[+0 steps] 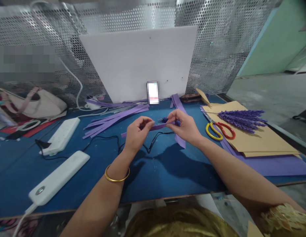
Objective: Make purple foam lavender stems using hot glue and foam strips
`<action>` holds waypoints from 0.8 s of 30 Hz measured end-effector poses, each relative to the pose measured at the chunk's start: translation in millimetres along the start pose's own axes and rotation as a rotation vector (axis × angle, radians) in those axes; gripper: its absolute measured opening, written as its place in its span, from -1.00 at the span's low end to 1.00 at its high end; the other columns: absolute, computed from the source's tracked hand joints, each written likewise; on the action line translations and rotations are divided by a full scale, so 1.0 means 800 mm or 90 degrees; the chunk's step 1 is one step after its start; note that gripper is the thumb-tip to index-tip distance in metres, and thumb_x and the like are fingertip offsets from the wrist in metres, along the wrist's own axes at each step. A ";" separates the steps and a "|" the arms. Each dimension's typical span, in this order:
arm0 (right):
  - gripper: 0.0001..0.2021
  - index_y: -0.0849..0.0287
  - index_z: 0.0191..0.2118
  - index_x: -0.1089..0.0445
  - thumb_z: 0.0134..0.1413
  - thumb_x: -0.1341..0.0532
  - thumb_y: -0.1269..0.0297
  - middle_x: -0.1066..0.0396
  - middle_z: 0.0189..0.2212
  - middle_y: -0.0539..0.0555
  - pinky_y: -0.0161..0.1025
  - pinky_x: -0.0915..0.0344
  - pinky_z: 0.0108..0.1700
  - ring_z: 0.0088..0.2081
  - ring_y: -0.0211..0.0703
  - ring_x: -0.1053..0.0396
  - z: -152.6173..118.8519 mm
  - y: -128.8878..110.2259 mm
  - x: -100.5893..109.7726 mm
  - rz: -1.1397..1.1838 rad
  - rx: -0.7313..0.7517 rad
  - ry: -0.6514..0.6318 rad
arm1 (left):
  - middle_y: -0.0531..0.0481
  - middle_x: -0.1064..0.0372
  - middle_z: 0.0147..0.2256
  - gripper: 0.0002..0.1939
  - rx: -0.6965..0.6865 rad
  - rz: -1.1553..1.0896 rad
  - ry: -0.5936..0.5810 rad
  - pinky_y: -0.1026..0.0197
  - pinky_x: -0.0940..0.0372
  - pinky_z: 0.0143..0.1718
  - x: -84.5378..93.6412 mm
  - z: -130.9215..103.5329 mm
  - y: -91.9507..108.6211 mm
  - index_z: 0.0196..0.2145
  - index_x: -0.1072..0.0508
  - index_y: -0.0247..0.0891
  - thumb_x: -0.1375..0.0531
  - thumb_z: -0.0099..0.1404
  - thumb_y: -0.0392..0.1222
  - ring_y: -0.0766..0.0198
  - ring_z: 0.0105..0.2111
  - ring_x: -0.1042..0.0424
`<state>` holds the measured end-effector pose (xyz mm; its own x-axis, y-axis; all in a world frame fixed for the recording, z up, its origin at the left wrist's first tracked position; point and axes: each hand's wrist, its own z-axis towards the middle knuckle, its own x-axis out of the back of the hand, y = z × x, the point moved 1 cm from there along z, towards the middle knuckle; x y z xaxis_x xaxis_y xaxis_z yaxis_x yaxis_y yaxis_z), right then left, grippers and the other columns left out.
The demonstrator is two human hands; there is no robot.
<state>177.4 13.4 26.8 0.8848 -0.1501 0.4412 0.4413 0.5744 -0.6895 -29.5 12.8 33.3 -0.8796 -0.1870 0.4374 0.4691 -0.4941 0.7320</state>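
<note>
Purple strip [157,127] pinched by left hand [138,131] and right hand [181,127]; blue tool [164,119] half-hidden.

Right hand [181,124]: masks most of a blue tool [164,119], its kind indeterminable from here. Left hand [138,131]: covers part of the purple strip [158,127]. Phone [153,93]: screen blurred into blocks, unreadable. Brown sheets [256,142]: conceal much of the purple sheet [273,166], itself cut off at right. White cord [21,221]: leaves view, lower left.
</note>
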 end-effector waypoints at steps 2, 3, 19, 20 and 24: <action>-0.80 0.07 -0.23 -0.30 0.03 -0.27 0.43 -0.56 -0.36 -0.03 -0.23 -0.25 -0.27 -0.29 -0.18 -0.47 0.000 0.000 0.000 -0.006 -0.005 -0.001 | 0.03 -0.48 -0.43 -0.86 -0.025 0.042 -0.017 0.24 -0.26 -0.34 -0.001 -0.001 0.000 -0.41 -0.53 -0.21 -0.26 0.23 -0.12 0.27 -0.41 -0.39; -0.80 0.07 -0.23 -0.31 0.03 -0.28 0.42 -0.56 -0.36 -0.03 -0.23 -0.25 -0.28 -0.29 -0.18 -0.47 0.000 0.001 0.000 -0.011 -0.008 -0.002 | 0.03 -0.48 -0.44 -0.88 -0.039 0.064 -0.016 0.24 -0.25 -0.34 -0.001 -0.001 0.000 -0.43 -0.53 -0.21 -0.27 0.22 -0.15 0.27 -0.41 -0.39; -0.84 0.04 -0.25 -0.33 0.04 -0.30 0.36 -0.53 -0.35 -0.02 -0.15 -0.31 -0.19 -0.23 -0.09 -0.49 -0.003 0.000 -0.006 -0.035 -0.012 0.008 | 0.00 -0.62 -0.33 -0.85 -0.071 0.076 -0.044 0.21 -0.35 -0.29 -0.006 -0.008 -0.002 -0.33 -0.64 -0.13 -0.27 0.28 -0.09 0.16 -0.30 -0.56; -0.84 0.04 -0.25 -0.33 0.04 -0.30 0.36 -0.53 -0.35 -0.01 -0.15 -0.31 -0.18 -0.23 -0.09 -0.49 -0.004 0.000 -0.007 -0.035 -0.010 0.002 | 0.01 -0.62 -0.33 -0.86 -0.068 0.075 -0.050 0.22 -0.35 -0.30 -0.007 -0.009 -0.002 -0.33 -0.65 -0.12 -0.27 0.27 -0.11 0.16 -0.31 -0.56; -0.85 0.06 -0.25 -0.32 0.06 -0.29 0.35 -0.53 -0.35 0.00 -0.15 -0.31 -0.18 -0.24 -0.09 -0.49 -0.006 0.001 -0.010 -0.042 -0.001 0.002 | 0.02 -0.62 -0.38 -0.88 -0.053 0.083 -0.047 0.23 -0.33 -0.38 -0.010 -0.012 -0.002 -0.34 -0.65 -0.12 -0.30 0.24 -0.11 0.18 -0.38 -0.55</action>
<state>171.2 11.6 19.7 0.8542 -0.1896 0.4841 0.4987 0.5621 -0.6598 -24.3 7.2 23.6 -0.8022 -0.1929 0.5650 0.5678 -0.5387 0.6224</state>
